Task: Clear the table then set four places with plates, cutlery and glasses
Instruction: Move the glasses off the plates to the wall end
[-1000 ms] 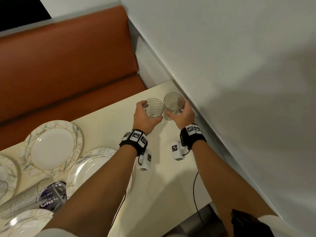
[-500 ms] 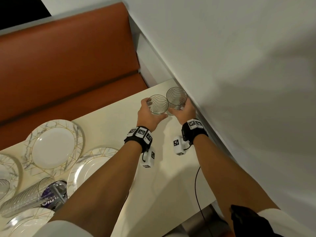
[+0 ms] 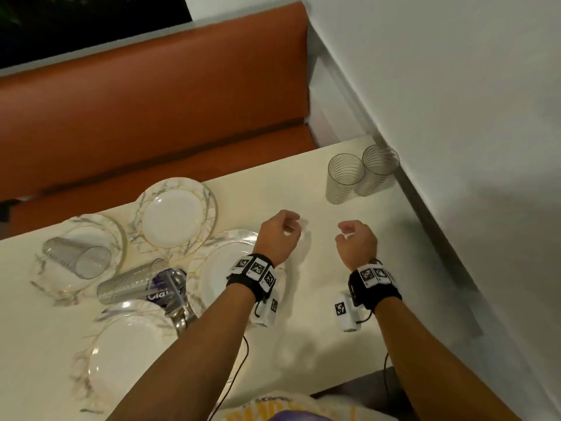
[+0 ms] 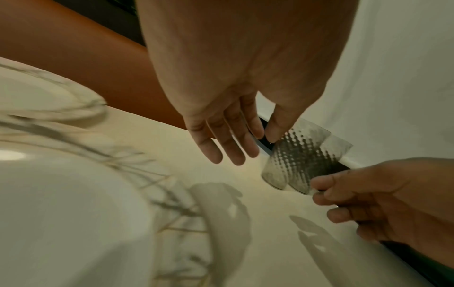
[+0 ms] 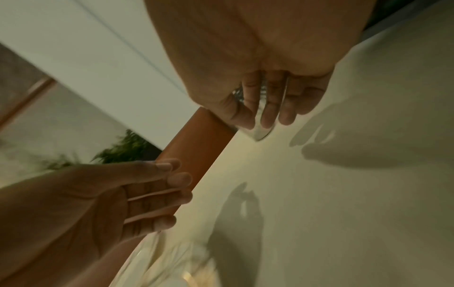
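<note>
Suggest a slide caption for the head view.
Both hands, left and right, hover empty over the table; two upright glasses stand in its far corner.

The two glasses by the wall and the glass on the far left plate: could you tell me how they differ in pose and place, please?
The two glasses by the wall stand upright; the glass on the far left plate lies on its side. The pair rests directly on the table at its far right corner, side by side; the lone glass rests on a marbled plate. All are clear, ribbed tumblers, and neither hand holds any.
</note>
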The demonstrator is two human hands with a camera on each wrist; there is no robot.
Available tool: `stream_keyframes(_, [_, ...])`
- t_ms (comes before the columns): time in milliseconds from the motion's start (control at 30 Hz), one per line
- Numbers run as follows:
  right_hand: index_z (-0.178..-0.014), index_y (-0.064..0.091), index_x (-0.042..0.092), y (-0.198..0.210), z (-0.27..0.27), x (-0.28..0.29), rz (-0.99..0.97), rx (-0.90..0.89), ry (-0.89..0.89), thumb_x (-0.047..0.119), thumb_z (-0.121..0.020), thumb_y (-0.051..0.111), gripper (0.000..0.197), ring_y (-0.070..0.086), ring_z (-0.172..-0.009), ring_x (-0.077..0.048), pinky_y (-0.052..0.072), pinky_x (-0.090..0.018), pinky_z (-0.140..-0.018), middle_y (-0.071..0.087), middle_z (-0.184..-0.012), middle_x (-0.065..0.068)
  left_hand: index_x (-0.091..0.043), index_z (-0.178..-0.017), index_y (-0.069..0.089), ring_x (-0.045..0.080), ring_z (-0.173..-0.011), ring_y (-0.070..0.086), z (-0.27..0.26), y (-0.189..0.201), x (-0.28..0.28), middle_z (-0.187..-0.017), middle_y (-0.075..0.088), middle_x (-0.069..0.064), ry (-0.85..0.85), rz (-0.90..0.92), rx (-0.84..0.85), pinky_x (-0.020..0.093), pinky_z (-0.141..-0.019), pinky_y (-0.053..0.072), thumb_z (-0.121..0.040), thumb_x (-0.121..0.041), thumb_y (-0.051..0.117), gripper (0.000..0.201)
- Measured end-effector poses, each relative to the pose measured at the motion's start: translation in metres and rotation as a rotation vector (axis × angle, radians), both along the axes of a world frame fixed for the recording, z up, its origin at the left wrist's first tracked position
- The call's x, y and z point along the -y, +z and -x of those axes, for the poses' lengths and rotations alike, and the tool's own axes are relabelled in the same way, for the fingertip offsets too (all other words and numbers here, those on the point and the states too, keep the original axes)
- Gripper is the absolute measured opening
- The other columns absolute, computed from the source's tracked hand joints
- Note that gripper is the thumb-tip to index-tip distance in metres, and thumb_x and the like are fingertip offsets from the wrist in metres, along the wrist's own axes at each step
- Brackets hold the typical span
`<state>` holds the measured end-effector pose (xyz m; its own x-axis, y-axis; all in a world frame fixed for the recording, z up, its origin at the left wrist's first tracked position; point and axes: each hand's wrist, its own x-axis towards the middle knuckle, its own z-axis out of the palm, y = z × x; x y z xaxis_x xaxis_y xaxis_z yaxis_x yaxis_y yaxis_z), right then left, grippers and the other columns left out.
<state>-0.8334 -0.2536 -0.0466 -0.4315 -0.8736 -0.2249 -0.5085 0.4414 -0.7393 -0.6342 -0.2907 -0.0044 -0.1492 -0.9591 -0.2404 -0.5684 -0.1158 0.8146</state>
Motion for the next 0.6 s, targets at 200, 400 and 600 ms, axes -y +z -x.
stream_keyframes(200, [-0.096,0.072,0.016,0.019,-0.118,-0.011,0.127,0.019,0.355,-0.001,-0.08,0.065,0.024,0.064,-0.075,-0.018,0.052,-0.026,-0.074,0.07,-0.09,-0.002,-0.028,-0.1,0.071,0.0,-0.087,0.068,-0.123,-0.004,-0.06,-0.093,0.075,-0.013,0.188,0.096,0.009,0.024,-0.081,0.056,-0.095,-0.015,0.066,0.014])
stream_keyframes(400, [-0.1,0.071,0.017,0.037,-0.249,-0.014,0.099,0.093,0.676,0.002,-0.083,0.066,0.024,0.057,-0.077,-0.002,0.04,-0.005,-0.069,0.066,-0.093,0.006,-0.031,-0.1,0.071,0.013,-0.083,0.073,-0.254,0.003,-0.101,-0.09,0.077,-0.005,0.397,0.112,-0.034,0.037,-0.078,0.062,-0.095,-0.011,0.063,0.022])
stream_keyframes(600, [-0.129,0.055,0.022,0.045,-0.361,-0.012,0.103,-0.076,0.92,0.026,-0.078,0.075,0.055,0.049,-0.118,-0.023,0.045,-0.04,-0.099,0.059,-0.125,-0.002,-0.017,-0.108,0.074,0.014,-0.094,0.069,-0.374,0.013,-0.112,-0.099,0.075,-0.003,0.436,0.23,0.066,0.031,-0.085,0.058,-0.095,-0.006,0.063,0.02])
